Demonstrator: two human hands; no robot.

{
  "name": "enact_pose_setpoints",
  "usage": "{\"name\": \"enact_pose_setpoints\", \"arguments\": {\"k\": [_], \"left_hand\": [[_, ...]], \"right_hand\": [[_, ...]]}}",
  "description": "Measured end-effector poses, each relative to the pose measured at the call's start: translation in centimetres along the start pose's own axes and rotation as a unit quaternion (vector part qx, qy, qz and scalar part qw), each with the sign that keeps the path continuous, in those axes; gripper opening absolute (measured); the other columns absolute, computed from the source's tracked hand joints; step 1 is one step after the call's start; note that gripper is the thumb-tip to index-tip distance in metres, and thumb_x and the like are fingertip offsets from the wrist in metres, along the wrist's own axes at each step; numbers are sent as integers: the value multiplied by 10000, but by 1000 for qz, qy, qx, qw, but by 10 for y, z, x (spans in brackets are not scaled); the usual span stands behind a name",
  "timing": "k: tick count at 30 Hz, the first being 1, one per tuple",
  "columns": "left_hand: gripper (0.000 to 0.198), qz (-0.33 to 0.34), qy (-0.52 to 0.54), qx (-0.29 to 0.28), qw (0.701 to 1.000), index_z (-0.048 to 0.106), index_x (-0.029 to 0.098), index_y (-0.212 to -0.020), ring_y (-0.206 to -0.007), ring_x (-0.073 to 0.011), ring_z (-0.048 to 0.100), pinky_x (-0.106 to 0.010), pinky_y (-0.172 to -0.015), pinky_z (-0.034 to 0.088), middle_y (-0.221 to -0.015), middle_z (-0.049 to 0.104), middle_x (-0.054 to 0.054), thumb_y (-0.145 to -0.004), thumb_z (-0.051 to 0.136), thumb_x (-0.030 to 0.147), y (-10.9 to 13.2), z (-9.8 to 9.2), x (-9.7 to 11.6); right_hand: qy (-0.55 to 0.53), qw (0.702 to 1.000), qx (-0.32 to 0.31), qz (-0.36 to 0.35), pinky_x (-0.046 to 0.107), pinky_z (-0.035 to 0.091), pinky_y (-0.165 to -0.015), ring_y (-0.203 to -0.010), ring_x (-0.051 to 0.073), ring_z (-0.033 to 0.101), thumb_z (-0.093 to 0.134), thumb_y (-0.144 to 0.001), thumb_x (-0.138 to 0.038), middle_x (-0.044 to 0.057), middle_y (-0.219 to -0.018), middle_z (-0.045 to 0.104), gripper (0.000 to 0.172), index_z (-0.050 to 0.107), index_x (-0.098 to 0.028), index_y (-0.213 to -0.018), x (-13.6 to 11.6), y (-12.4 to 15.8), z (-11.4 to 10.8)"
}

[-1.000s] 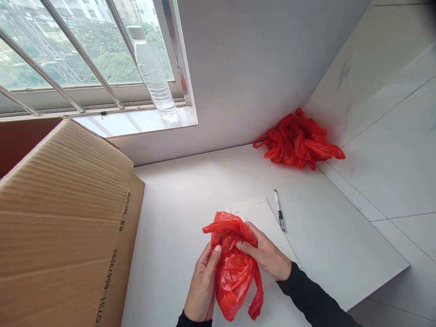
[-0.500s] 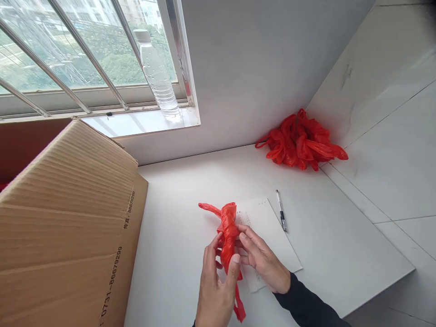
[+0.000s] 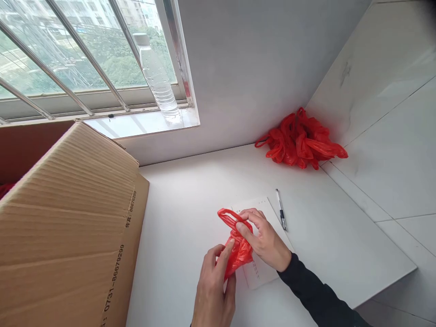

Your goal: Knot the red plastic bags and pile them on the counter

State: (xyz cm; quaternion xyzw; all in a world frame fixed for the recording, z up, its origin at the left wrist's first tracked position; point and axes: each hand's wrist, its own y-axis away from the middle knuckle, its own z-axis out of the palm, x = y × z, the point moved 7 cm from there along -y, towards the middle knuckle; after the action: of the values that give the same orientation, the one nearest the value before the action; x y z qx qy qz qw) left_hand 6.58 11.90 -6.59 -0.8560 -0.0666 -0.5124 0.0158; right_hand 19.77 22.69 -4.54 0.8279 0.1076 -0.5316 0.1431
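Observation:
A crumpled red plastic bag (image 3: 241,252) is held between my two hands, above the white table and partly over a sheet of paper (image 3: 264,209). My left hand (image 3: 214,277) grips its lower left side, with the index finger laid along it. Near the top, my right hand (image 3: 264,238) pinches the bag between thumb and fingers. One looped handle of the bag sticks out to the upper left, past the right fingertips. Part of the bag is hidden behind the fingers of both hands.
At the left stands an open cardboard box (image 3: 78,218) with something red inside. A pile of red plastic bags (image 3: 301,141) lies in the back corner. A pen (image 3: 281,211) rests right of the paper on the white table (image 3: 177,200). A water bottle (image 3: 156,77) stands on the windowsill.
The bag was a long twisted bundle standing upright between my hands; now it is shorter and bunched, its handle loop opened. My right hand has moved slightly up and right.

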Motion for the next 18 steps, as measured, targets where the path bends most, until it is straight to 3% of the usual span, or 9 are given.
{"name": "enact_pose_setpoints", "arguments": {"k": [4,7,10,12,15,16,18], "left_hand": [[483,-23,-63,84,994,493,351,-1410,-845,-231,601,-319,-661,496,-1086,579,-96,-934,492,267,18,-19,-21],[414,-7,-41,103,994,558,392,-1329,-660,-168,568,-255,-613,455,-884,636,-26,-941,521,253,33,-30,-33],[393,-6,-29,109,994,602,417,-1280,-650,-152,591,-236,-621,443,-903,696,-8,-944,518,231,42,-33,-44],[429,-24,-60,110,992,578,411,-1328,-683,-192,608,-270,-606,441,-918,702,-36,-940,501,243,43,-29,-47],[594,-7,-104,137,985,492,376,-1423,-923,-311,611,-406,-770,482,-1078,662,-117,-857,564,211,41,-23,-30],[650,4,-96,140,986,487,374,-1428,-1025,-353,585,-481,-871,459,-1160,635,-138,-813,601,195,38,-20,-21],[623,-26,-12,94,995,573,409,-1347,-1081,-389,566,-557,-958,405,-1192,628,-149,-766,667,207,29,-13,-12]], "right_hand": [[-46,998,47,11,438,423,-956,-1082,277,533,496,-941,-473,61,-1064,630,235,609,-266,-948,9,1,-12],[-134,989,50,37,374,455,-828,-901,237,584,503,-938,-490,43,-922,648,264,588,-244,-899,18,0,-17],[-185,979,68,42,333,449,-774,-798,198,575,534,-931,-482,19,-819,631,268,569,-230,-844,19,-2,-21],[-196,977,72,43,314,450,-750,-782,186,562,548,-924,-482,13,-809,616,266,570,-230,-840,17,-1,-19],[-199,976,56,63,315,474,-724,-771,191,570,555,-908,-515,17,-836,628,265,596,-254,-926,21,9,-10],[-196,977,44,77,330,491,-719,-774,203,585,564,-893,-533,26,-861,649,280,605,-271,-982,26,14,-6],[-200,973,30,107,391,541,-703,-811,265,636,606,-823,-595,54,-922,698,365,607,-316,-1059,42,22,-1]]}}
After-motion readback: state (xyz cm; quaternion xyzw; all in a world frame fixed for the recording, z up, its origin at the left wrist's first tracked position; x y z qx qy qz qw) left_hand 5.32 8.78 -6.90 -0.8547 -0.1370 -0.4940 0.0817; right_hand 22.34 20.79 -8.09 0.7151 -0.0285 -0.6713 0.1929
